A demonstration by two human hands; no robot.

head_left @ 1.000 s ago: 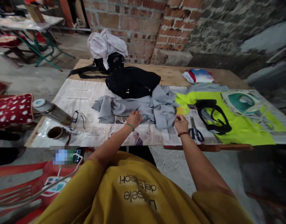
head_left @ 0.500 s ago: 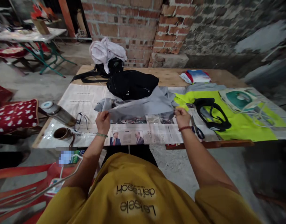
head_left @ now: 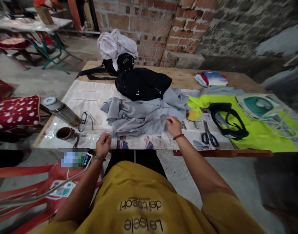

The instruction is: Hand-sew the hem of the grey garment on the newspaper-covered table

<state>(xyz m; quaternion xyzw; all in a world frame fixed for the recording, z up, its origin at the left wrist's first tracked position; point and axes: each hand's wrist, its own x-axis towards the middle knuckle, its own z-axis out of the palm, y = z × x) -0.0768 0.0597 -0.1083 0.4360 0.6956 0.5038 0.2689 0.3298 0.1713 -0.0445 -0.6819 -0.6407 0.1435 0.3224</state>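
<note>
A crumpled grey cloth (head_left: 139, 113) lies over newspaper on the table. My left hand (head_left: 103, 145), with a bracelet at the wrist, is closed in a pinch just off the cloth's near left corner; what its fingers hold, if anything, is too small to make out. On the right part of the cloth, my right hand (head_left: 174, 126) has its fingers curled together against the fabric, pinching it. Right of that hand lie dark-handled scissors (head_left: 209, 138) and a small yellow piece (head_left: 192, 115).
A black bag (head_left: 142, 83) sits behind the cloth. Leftward stand a bottle (head_left: 62, 112), glasses (head_left: 85, 122) and a brown mug (head_left: 65, 134). Rightward, an iron (head_left: 257, 105) and a black strap (head_left: 228, 122) rest on neon-yellow fabric (head_left: 256, 136). A red chair (head_left: 50, 177) is at lower left.
The grey cloth, stretched between both hands before, now lies slack and spread nearer the table's front edge. My left hand moved down toward me; my right hand moved left. The view shifted slightly.
</note>
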